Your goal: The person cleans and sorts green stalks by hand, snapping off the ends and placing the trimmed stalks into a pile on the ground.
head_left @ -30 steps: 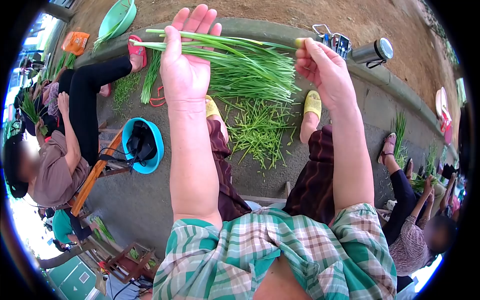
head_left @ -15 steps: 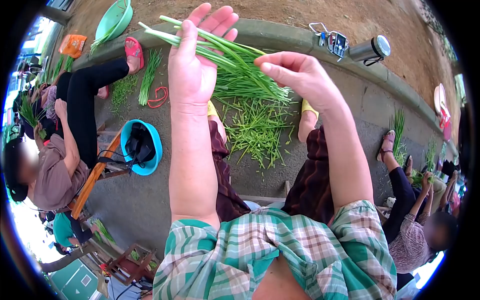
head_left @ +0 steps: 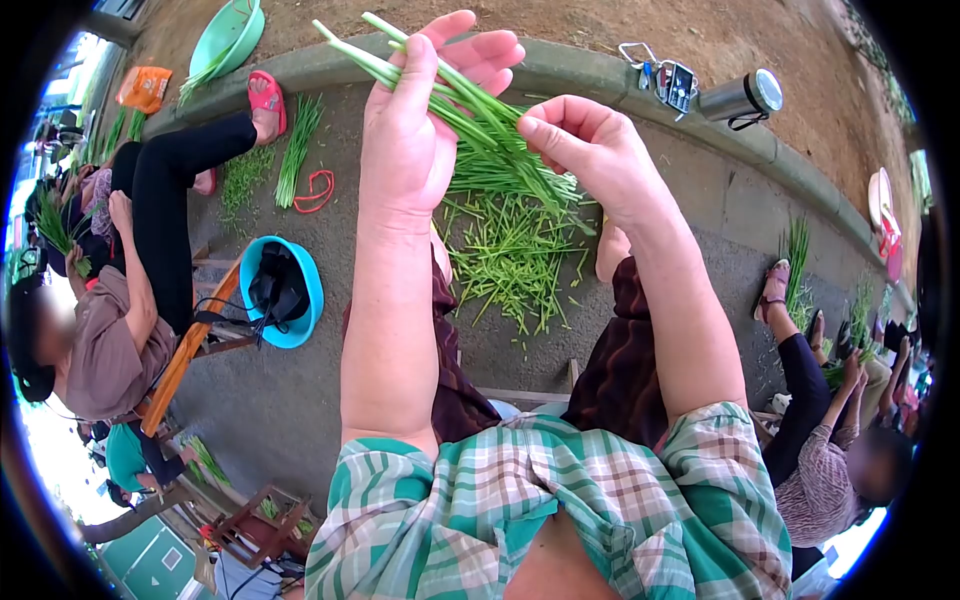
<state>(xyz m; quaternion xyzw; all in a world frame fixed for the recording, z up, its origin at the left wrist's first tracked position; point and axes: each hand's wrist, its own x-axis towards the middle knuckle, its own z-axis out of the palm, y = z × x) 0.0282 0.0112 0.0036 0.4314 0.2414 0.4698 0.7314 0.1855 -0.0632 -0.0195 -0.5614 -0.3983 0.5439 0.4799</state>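
A small bunch of long green chives (head_left: 462,100) lies slantwise across my left hand (head_left: 412,150). The palm faces up, the thumb presses over the stalks and the fingers curl loosely behind them. Their pale ends stick out to the upper left. At the bunch's green right side, my right hand (head_left: 590,150) pinches thumb and forefinger together on the stalks; the fingertips hide exactly what is caught. Below both hands, a larger pile of chives (head_left: 490,178) rests on the ground, partly covered by my left hand. Short cut green pieces (head_left: 515,265) are scattered between my feet.
A blue basin (head_left: 312,300) with a black bag stands left beside a wooden chair (head_left: 195,345) and a seated person. Another chive bundle (head_left: 297,150) and a red cord (head_left: 315,192) lie there. A metal flask (head_left: 735,100) stands by the curb (head_left: 590,75). More people sit at right.
My left hand and the chives have shifted right and slightly down, closer to my right hand. My right hand has moved slightly down and stays pinched.
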